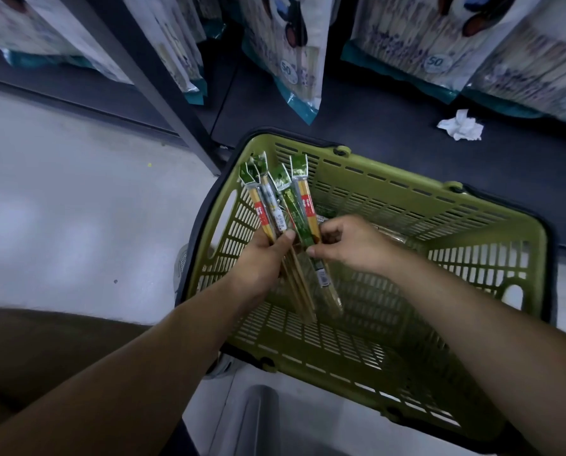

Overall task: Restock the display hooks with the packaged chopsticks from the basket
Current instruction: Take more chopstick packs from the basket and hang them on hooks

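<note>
The left hand [261,258] has its fingers curled round the lower part of a loose fan of chopstick packs [275,205], held just above the near-left part of the green basket [472,419] on the floor. The fingers and thumb of the right hand [350,245] pinch the right side of that fan.

The likely trouble is the slick wrappers. The fan is gripped only near its middle, so a pack could slide out and drop back into the basket as the right hand tugs one free. The card headers could also bend or tear. No hooks are in view.

Four packs show by their green headers, and whether more lie under the right hand cannot be told. There is one basket, one crumpled tissue [461,125] far right, and several hanging bags [294,60].
</note>
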